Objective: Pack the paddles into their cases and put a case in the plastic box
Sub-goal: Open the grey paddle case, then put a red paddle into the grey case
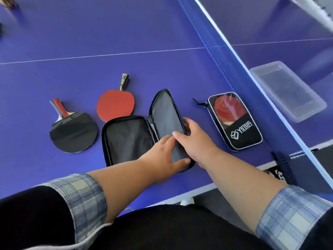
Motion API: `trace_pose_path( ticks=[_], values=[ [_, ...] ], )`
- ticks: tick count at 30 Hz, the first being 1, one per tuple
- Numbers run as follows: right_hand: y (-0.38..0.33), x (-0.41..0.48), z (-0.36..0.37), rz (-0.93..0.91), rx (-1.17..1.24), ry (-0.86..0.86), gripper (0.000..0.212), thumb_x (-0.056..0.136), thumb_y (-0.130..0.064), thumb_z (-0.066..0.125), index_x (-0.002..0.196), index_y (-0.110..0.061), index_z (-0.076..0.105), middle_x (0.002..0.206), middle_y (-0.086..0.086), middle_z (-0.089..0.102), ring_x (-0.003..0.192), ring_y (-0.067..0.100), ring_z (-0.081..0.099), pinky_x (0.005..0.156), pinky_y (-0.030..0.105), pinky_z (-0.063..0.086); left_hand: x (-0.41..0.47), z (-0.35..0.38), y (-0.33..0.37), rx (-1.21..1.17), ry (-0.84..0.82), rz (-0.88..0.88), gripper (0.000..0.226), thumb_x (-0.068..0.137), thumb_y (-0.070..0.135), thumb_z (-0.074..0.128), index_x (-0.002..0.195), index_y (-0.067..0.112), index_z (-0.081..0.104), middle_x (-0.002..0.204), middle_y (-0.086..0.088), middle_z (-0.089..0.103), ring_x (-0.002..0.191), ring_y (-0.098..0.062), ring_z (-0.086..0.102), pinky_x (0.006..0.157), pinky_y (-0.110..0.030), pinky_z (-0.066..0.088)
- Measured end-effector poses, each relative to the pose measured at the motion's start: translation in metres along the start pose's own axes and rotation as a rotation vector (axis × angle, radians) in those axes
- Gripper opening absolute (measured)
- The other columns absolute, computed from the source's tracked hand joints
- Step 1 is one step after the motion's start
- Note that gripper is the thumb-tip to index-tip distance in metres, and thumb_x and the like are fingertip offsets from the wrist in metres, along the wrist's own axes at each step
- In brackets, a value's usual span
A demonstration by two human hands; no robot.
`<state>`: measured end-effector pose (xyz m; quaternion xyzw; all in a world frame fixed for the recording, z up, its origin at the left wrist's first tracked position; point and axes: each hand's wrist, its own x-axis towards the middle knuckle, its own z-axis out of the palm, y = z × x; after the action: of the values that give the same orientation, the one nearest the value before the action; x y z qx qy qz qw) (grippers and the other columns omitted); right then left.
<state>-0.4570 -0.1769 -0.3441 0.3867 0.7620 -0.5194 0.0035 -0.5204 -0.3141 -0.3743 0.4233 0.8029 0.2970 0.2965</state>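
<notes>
The open case (129,139) lies by the near edge of the table (126,33). The right hand (196,141) pinches its raised flap, thumb inside and fingers behind. The left hand (162,154) lies flat on the flap's near end, fingers straight. A black paddle (73,134) and a red paddle (115,103) lie just left of it. The shut case (237,127) sits by the net (234,69) — the plastic box (288,91) is past it.

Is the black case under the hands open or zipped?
Open. The black case lies unzipped, bare lining showing; the right hand grips its raised half, the left hand touches it.
</notes>
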Motion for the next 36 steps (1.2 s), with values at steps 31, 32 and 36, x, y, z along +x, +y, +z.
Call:
trace_pose_path(
  ticks=[31, 32, 36],
  values=[
    [-0.042, 0.175, 0.049, -0.178, -0.494, -0.409, 0.041, 0.097, -0.037, 0.053, 0.135, -0.024, 0.057, 0.134, -0.004, 0.061, 0.117, 0.016, 0.057, 0.086, 0.027, 0.039, 0.066, -0.064, -0.098, 0.098, 0.476, -0.520, 0.041, 0.094, 0.025, 0.054, 0.135, 0.020, 0.055, 0.140, -0.005, 0.053, 0.129, -0.029, 0.045, 0.110, -0.042, 0.034],
    [-0.052, 0.181, 0.060, -0.121, -0.400, -0.392, 0.042, 0.097, -0.036, 0.052, 0.137, -0.025, 0.055, 0.136, -0.006, 0.059, 0.119, 0.016, 0.056, 0.087, 0.027, 0.037, 0.066, -0.076, -0.110, 0.077, 0.544, -0.552, 0.043, 0.094, 0.024, 0.054, 0.137, 0.018, 0.053, 0.141, -0.007, 0.052, 0.130, -0.029, 0.044, 0.110, -0.040, 0.032],
    [-0.079, 0.203, 0.107, 0.104, -0.122, -0.354, 0.012, 0.088, -0.022, 0.048, 0.084, -0.033, 0.051, 0.084, -0.010, 0.046, 0.069, 0.018, 0.045, 0.059, 0.029, 0.033, 0.075, -0.122, -0.157, -0.039, 0.554, -0.807, 0.057, 0.095, 0.028, 0.051, 0.148, 0.021, 0.035, 0.151, -0.007, 0.039, 0.135, -0.031, 0.037, 0.107, -0.046, 0.034]
  ],
)
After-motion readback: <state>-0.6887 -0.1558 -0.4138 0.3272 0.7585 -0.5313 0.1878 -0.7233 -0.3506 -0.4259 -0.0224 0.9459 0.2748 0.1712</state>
